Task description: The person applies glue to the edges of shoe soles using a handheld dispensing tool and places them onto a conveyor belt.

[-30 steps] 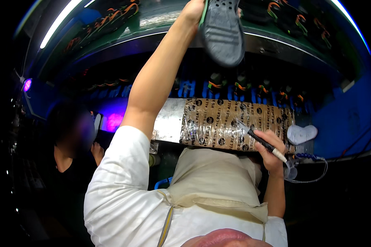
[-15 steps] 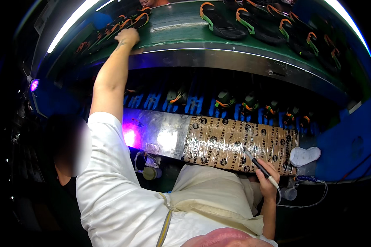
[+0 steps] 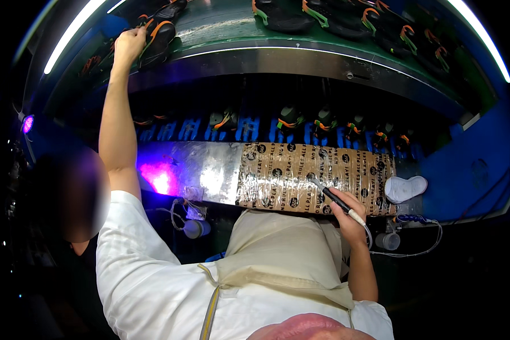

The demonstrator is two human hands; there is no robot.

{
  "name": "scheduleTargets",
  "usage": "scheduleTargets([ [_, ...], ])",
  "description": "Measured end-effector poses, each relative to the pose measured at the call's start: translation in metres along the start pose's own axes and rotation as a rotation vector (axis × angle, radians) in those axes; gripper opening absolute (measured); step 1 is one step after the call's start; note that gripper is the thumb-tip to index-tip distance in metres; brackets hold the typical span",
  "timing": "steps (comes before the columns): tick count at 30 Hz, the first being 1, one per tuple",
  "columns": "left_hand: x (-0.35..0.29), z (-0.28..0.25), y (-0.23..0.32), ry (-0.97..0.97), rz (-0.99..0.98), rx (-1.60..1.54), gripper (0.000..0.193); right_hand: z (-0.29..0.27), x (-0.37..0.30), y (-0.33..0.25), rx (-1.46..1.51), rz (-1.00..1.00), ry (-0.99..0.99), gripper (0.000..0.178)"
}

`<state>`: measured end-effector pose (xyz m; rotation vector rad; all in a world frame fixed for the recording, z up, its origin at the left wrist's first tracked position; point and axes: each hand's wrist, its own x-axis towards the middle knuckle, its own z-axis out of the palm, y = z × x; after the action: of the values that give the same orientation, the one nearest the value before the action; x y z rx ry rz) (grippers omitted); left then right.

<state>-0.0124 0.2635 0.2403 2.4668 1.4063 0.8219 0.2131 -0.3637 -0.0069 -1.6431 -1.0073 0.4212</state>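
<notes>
My left hand (image 3: pixel 130 46) reaches out over the green conveyor belt at the far left, its fingers closed at the edge of a black shoe sole (image 3: pixel 160 41) with orange and green trim. The hand's back hides part of the grip. My right hand (image 3: pixel 349 217) is wrapped round a pen-shaped tool (image 3: pixel 335 198) with a black handle, a metal tip and a white cable. That tip points across a bench pad (image 3: pixel 266 175) covered in printed brown tape, but contact cannot be made out.
Several more soles (image 3: pixel 283 17) lie along the belt (image 3: pixel 215 34). Below it, shoe parts (image 3: pixel 289 117) sit on blue holders. A white shoe-shaped piece (image 3: pixel 405 188) rests at the bench's right end. Purple light falls on the metal bench top (image 3: pixel 209 164). Another person (image 3: pixel 76 198) is at my left.
My left hand has moved left along the belt, and a sole now stands out beside its fingers. The view has shifted a little. My right hand keeps hold of the tool over the pad.
</notes>
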Motion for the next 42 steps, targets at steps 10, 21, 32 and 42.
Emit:
scheduleTargets([
  [10,-0.069,0.063,-0.006,0.495,0.118,-0.482,0.040,0.003,-0.013,0.009,0.285,0.125,0.206,0.024],
  [21,-0.356,0.200,0.095,-0.748,-0.195,-2.058,0.060,0.024,0.015,-0.023,0.518,0.067,0.082,0.026],
  [32,-0.428,0.245,0.152,-0.883,-0.545,-2.125,0.082,0.079,0.072,-0.036,0.157,0.030,0.099,0.023],
  [42,-0.397,0.257,0.134,-0.861,-0.407,-1.934,0.101,0.037,0.035,-0.071,-0.332,-0.003,-0.507,0.027],
])
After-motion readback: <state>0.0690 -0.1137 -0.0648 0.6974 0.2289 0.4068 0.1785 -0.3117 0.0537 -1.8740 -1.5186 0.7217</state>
